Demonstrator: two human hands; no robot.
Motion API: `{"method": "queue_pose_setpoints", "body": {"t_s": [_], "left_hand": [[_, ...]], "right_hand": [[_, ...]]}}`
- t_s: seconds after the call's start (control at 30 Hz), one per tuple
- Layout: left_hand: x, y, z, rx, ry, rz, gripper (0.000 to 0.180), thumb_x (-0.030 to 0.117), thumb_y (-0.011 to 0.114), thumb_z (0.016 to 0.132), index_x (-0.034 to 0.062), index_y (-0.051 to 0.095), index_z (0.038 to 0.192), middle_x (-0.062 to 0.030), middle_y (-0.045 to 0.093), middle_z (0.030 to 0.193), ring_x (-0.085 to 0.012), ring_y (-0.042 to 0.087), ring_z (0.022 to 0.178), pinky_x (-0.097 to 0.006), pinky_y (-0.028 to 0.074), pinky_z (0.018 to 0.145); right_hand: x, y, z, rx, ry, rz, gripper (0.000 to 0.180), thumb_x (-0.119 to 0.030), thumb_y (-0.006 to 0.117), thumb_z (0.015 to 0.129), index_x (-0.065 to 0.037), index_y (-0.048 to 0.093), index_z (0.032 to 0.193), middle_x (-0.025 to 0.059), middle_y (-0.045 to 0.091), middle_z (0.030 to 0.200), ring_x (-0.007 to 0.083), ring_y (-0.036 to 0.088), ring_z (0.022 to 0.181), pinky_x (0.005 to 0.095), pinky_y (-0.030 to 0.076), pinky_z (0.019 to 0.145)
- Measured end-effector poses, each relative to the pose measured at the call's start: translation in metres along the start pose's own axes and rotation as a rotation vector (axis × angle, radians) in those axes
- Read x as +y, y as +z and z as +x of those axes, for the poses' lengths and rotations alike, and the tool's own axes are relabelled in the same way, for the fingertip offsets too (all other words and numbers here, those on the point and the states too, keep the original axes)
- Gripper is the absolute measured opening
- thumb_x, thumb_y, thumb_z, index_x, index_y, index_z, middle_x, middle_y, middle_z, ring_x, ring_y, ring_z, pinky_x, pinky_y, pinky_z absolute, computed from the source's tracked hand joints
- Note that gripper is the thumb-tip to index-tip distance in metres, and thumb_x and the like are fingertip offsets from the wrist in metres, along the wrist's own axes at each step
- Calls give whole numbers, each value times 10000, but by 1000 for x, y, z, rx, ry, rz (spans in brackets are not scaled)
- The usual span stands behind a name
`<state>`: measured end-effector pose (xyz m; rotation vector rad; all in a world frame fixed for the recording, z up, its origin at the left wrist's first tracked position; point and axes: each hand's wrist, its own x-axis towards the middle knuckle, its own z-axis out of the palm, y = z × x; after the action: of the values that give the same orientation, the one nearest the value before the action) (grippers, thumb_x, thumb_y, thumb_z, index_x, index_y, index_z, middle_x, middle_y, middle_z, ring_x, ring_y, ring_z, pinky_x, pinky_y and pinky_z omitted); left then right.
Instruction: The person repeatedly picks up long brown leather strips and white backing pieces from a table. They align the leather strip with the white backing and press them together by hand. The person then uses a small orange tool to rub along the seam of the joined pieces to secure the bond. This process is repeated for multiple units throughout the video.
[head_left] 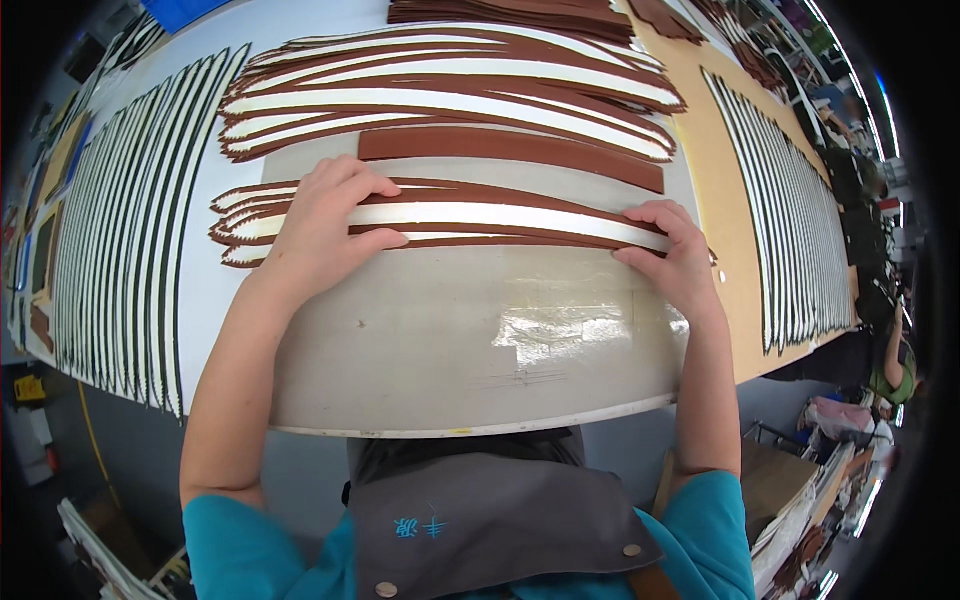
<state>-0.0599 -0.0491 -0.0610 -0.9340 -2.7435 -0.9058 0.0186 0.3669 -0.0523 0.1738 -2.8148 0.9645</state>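
**Brown-edged white strips (520, 214), a shallow bundle spanning my two hands**

Clock read from the middle of my view, twelve being straight away from me. Bundle lies just past centre at 12, running crosswise over the grey board (400, 350); its jagged ends fan out toward 10, its narrower end points toward 3.

My left hand (322, 222), at 10: half open, thumb at the near edge of the top strip, fingertips at the far side, the white band running between. My right hand (682, 250), between 2 and 3: less widely parted, thumb and forefinger astride the strip near its end. Cannot tell, for either, whether I am pinching or only resting there.

Just beyond, at 12: one plain brown strip (510, 158), flat. Farther out the same way, a larger heap of brown-and-white strips (450, 98). Rows of black-and-white strips, one set (140, 235) between 9 and 10, another (785, 215) between 2 and 3. My dark apron (500, 510) at 6. Glossy patch on the board below centre.
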Motion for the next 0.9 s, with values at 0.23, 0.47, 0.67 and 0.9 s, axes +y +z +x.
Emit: {"method": "queue_pose_setpoints", "body": {"t_s": [0.23, 0.47, 0.67, 0.9], "left_hand": [[9, -2, 1, -27, -53, -22, 314, 77, 856, 778, 33, 646, 1008, -76, 634, 1072, -285, 580, 1099, -396, 476, 987], [8, -2, -9, 44, -30, -41, 361, 48, 804, 822, 66, 665, 1154, -74, 637, 1103, -288, 598, 1084, -393, 474, 988], [2, -20, -24, -26, 79, 134, 352, 51, 790, 847, 95, 686, 1180, -63, 648, 1090, -283, 610, 1081, -404, 470, 992], [9, -31, -59, -29, -94, -115, 176, -27, 739, 872, 19, 714, 1040, -45, 668, 963, -186, 632, 899, -301, 512, 776]], "right_hand": [[-19, -19, 6, 75, -107, 41, 472, -25, 910, 714, -62, 746, 1154, 69, 720, 1182, 256, 664, 1109, 365, 536, 986], [-69, -41, -2, 248, -269, -132, 498, -14, 906, 697, -67, 761, 1170, 86, 723, 1136, 257, 656, 1079, 350, 527, 923], [-112, -56, -29, 184, -369, -179, 530, -4, 916, 628, -45, 759, 1133, 83, 704, 1048, 256, 633, 987, 350, 514, 837], [-72, -16, -54, 16, -154, -79, 461, -91, 909, 670, -54, 748, 1101, 103, 723, 1044, 330, 655, 1044, 423, 491, 975]]}}
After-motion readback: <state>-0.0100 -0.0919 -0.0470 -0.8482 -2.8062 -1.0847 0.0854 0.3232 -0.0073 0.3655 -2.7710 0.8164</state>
